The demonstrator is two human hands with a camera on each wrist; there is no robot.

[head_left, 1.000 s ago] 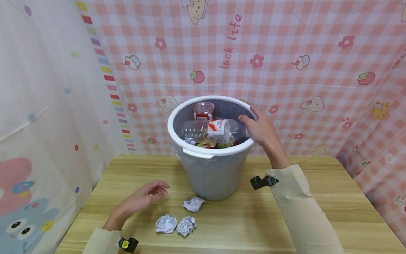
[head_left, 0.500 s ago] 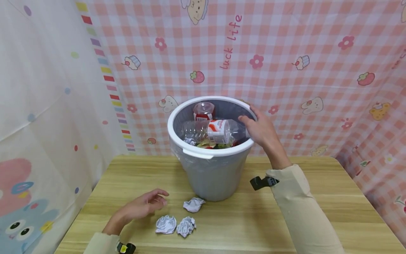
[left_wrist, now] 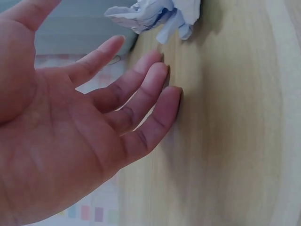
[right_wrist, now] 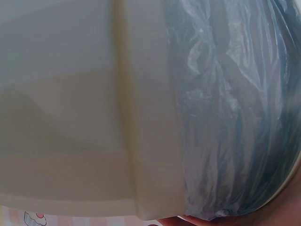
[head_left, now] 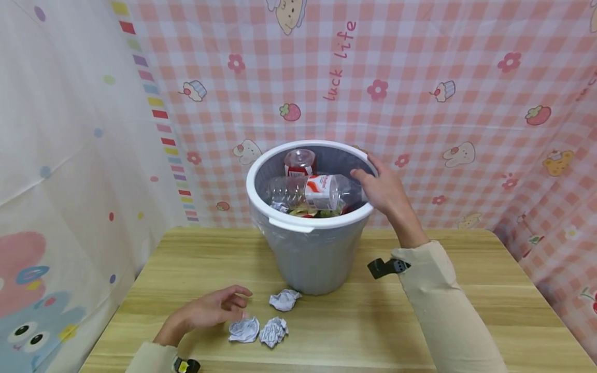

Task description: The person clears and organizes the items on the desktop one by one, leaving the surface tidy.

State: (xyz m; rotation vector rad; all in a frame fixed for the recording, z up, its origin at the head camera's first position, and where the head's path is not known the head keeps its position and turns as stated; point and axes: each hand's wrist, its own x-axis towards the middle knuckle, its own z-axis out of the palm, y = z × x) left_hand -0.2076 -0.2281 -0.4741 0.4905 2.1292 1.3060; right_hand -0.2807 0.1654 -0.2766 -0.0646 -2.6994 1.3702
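Note:
A grey trash can [head_left: 317, 264] with a white rim stands on the wooden table, a clear plastic bag [right_wrist: 221, 117] lining it. My right hand [head_left: 387, 191] grips the rim at the right, thumb on the inner side and fingers outside. Three crumpled paper balls lie in front of the can: a left one [head_left: 244, 331], a right one [head_left: 274, 332] and one close to the can's base [head_left: 285, 300]. My left hand [head_left: 212, 310] hovers low over the table, fingers spread and slightly bent, its thumb tip at the left paper ball's upper edge. Nothing is in its palm in the left wrist view.
Inside the can lie a clear plastic bottle [head_left: 319, 191] on its side, another bottle with a red label [head_left: 300, 163], and green and red scraps [head_left: 305, 212]. A pink checked cloth [head_left: 420, 46] hangs behind the wooden table [head_left: 457, 311], a white one [head_left: 93, 171] at the left.
My left hand has dropped and then shifted right, bringing its thumb to the left paper ball. The right hand, the can and the paper balls have stayed put.

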